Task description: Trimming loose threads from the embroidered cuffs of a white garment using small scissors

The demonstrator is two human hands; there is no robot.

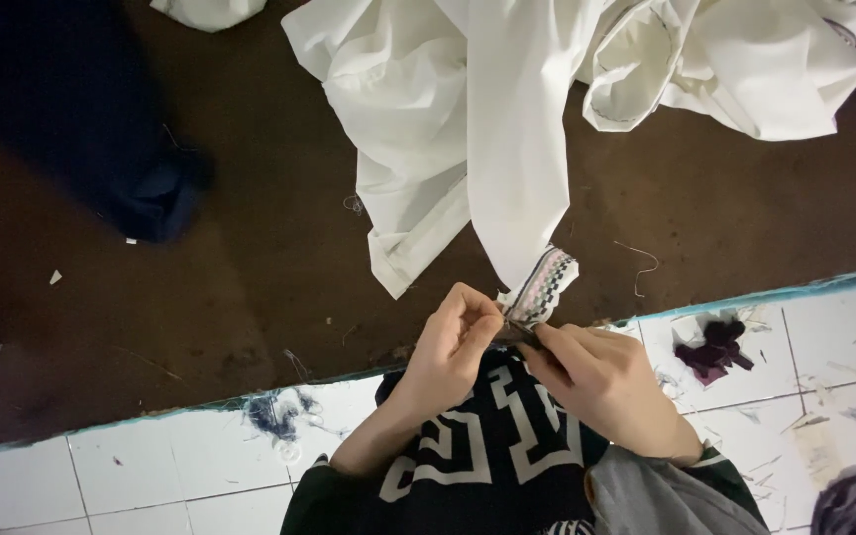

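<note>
Left hand (451,342) and right hand (601,381) brought close together just above the lap, fingers narrowed to a pinch. Left fingertips closed on the patterned trim (545,287) at the tip of a long strip of white cloth (512,149); right fingers closed round a small dark tool (519,335), too hidden to name, its tip touching the same trim. Trim just beyond the fingertips, up and slightly right, left hand marginally nearer. Strip's long axis running away from the hands, up the dark brown table (250,258) into a crumpled white heap. Trim banded in black, white and pale pink, zigzag-edged. Beyond: a dark blue garment (101,149) far left, loose threads on the table, purple scraps (710,352) on the white tiled floor (151,476).
</note>
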